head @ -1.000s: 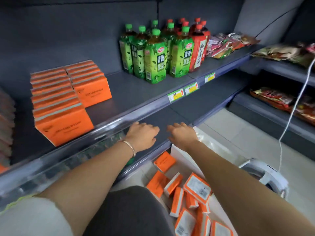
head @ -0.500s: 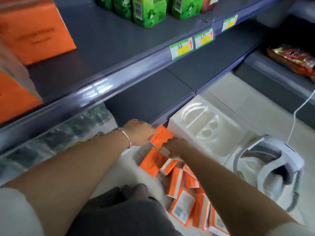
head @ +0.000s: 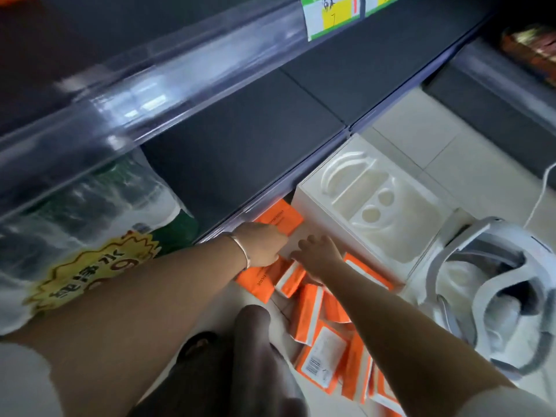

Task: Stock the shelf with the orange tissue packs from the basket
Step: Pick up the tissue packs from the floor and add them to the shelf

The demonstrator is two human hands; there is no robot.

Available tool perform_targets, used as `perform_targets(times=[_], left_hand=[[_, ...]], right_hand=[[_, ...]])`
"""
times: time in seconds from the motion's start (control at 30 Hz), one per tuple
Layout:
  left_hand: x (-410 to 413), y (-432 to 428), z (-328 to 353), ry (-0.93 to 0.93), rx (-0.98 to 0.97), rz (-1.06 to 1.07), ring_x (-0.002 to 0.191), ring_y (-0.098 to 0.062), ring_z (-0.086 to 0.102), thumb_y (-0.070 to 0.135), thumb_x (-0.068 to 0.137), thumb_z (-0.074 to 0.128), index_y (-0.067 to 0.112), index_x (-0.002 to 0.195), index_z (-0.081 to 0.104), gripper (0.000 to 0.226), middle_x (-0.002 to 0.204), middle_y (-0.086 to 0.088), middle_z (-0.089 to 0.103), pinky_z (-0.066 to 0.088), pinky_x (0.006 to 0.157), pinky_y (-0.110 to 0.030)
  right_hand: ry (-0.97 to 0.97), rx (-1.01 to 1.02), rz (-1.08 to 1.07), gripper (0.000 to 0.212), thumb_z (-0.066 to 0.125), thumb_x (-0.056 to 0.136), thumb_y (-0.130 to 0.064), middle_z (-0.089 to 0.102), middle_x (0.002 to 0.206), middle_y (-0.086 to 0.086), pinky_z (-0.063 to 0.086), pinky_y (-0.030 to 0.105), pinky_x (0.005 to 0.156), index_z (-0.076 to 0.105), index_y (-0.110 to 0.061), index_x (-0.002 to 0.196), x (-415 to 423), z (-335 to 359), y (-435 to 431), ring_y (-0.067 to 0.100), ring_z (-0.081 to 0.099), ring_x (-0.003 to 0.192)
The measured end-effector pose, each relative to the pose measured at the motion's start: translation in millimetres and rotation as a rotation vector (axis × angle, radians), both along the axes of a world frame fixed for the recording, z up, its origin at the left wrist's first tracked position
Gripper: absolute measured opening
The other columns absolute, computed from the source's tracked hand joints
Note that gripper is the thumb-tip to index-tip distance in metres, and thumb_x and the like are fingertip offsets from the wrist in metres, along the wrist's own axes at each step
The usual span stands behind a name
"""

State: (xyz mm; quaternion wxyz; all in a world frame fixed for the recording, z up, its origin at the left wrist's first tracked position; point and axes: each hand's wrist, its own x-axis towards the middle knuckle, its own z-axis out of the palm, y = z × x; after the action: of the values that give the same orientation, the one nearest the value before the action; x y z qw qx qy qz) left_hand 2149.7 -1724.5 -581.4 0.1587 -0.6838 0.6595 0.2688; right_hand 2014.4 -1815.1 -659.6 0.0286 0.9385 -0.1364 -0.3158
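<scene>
While left hand [head: 261,245] grips an orange pack [head: 281,218] angled up-right, right hand [head: 319,254] hovers open.

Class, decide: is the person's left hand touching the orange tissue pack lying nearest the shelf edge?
Cannot tell. In the head view the left hand overlaps the orange tissue pack, but the back of the hand hides any contact.

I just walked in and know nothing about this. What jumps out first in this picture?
The heap of bright orange tissue packs low at bottom centre, with the left hand and right hand reaching into its far end. Next come the white headset at the right and the yellow sticker on the wrapped water bottles under the shelf at the left.
</scene>
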Motion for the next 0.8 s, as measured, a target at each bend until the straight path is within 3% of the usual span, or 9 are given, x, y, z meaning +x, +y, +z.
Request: perform_targets(times=[0.17,0.37,0.43,0.57,0.67,0.77,0.8], left_hand=[[-8.9,-0.1,-6.9,0.066,0.022,0.145,0.11,-0.03,0.057,0.018,0.094,0.045,0.009,0.117,0.057,0.028,0.12,-0.012,0.058,0.049,0.091,-0.039],[-10.2,-0.5,4.7,0.094,0.055,0.229,0.105,-0.031,0.059,0.02,0.086,0.057,0.005,0.108,0.056,0.027,0.112,-0.013,0.062,0.048,0.081,-0.036],[-9.8,-0.2,8.3,0.082,0.041,0.265,0.104,-0.032,0.059,0.028,0.082,0.062,0.007,0.111,0.052,0.037,0.112,-0.013,0.062,0.048,0.079,-0.036],[-10.1,1.1,16.5,0.023,0.019,0.31,0.108,-0.031,0.058,0.028,0.085,0.06,0.009,0.121,0.043,0.043,0.119,-0.012,0.058,0.041,0.072,-0.032],[-8.5,4.6,22.3,-0.083,0.087,0.272,0.111,-0.031,0.058,0.016,0.086,0.054,0.01,0.122,0.044,0.038,0.123,-0.01,0.055,0.044,0.075,-0.033],[-6.8,7.0,23.8,-0.125,0.116,0.26,0.11,-0.031,0.058,0.012,0.084,0.054,0.01,0.122,0.043,0.04,0.124,-0.01,0.053,0.045,0.075,-0.033],[-6.7,6.8,23.7,-0.126,0.108,0.261,0.11,-0.031,0.058,0.012,0.084,0.054,0.01,0.122,0.043,0.04,0.124,-0.01,0.053,0.043,0.074,-0.033]], right_hand=[[-0.134,0.095,-0.025,0.046,0.046,0.095,-0.021,0.048,0.132,0.0,0.038,0.038,0.097,0.042,-0.04,0.137,7.9,12.2,-5.3,0.028,0.045,0.124],[-0.23,0.425,-0.302,0.051,0.066,0.08,-0.024,0.053,0.123,0.008,0.044,0.035,0.094,0.053,-0.024,0.13,10.7,37.3,-21.5,0.027,0.054,0.112],[-0.283,0.536,-0.408,0.056,0.071,0.073,-0.03,0.057,0.118,0.009,0.043,0.036,0.094,0.056,-0.021,0.126,9.9,45.6,-23.7,0.028,0.055,0.109],[-0.353,0.679,-0.549,0.06,0.074,0.077,-0.019,0.059,0.124,0.008,0.041,0.03,0.095,0.051,-0.017,0.132,9.9,57.2,-21.1,0.025,0.054,0.112],[-0.236,0.544,-0.432,0.073,0.072,0.077,-0.023,0.057,0.128,0.012,0.044,0.033,0.096,0.039,-0.013,0.141,6.8,49.5,-14.2,0.028,0.054,0.116],[0.005,0.343,-0.22,0.062,0.065,0.079,-0.022,0.053,0.129,0.008,0.045,0.033,0.091,0.044,-0.017,0.137,-2.8,38.3,-5.9,0.027,0.052,0.119],[0.067,0.299,-0.146,0.059,0.064,0.08,-0.022,0.051,0.13,0.006,0.041,0.036,0.096,0.045,-0.022,0.136,-5.8,35.8,-2.1,0.026,0.049,0.122]])
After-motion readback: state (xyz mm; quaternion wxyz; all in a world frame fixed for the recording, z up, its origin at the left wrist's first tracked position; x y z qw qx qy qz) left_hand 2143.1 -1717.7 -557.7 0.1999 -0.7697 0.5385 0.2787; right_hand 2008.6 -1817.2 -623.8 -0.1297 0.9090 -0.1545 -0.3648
